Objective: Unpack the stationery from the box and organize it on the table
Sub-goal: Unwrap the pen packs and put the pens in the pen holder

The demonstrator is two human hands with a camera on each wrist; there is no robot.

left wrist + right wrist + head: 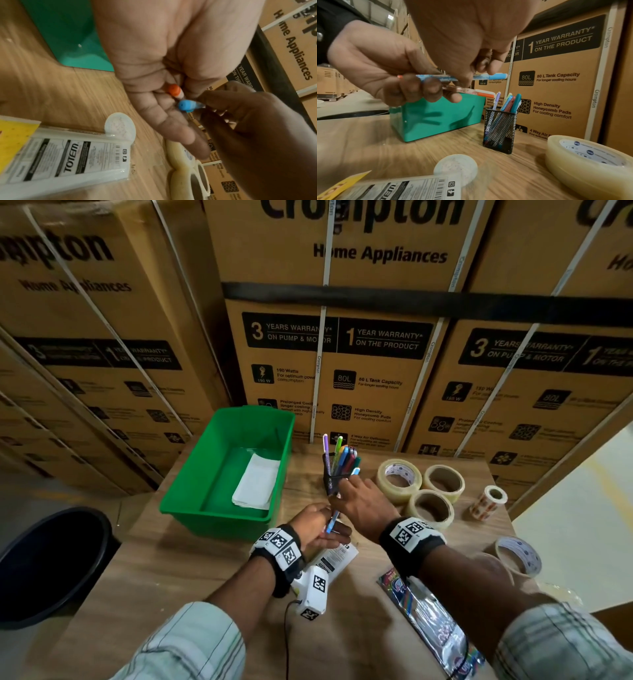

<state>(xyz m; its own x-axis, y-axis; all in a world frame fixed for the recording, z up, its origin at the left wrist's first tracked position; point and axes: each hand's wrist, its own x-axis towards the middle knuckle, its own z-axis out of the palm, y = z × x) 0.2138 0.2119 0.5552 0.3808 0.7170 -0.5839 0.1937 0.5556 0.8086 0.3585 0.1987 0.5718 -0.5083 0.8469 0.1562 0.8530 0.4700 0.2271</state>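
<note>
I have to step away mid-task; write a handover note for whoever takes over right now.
Left hand holds an orange pen; right hand pinches the blue pen both hands share.
Done: pens in the mesh holder, tape rolls on the table.
Left: drop both pens in the holder, take the white paper from the green box, sort the loose packets.

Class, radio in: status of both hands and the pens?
Left hand holds blue pen and orange pen. Right hand pinches the blue one. Black mesh pen cup stands ahead, unobstructed.
</note>
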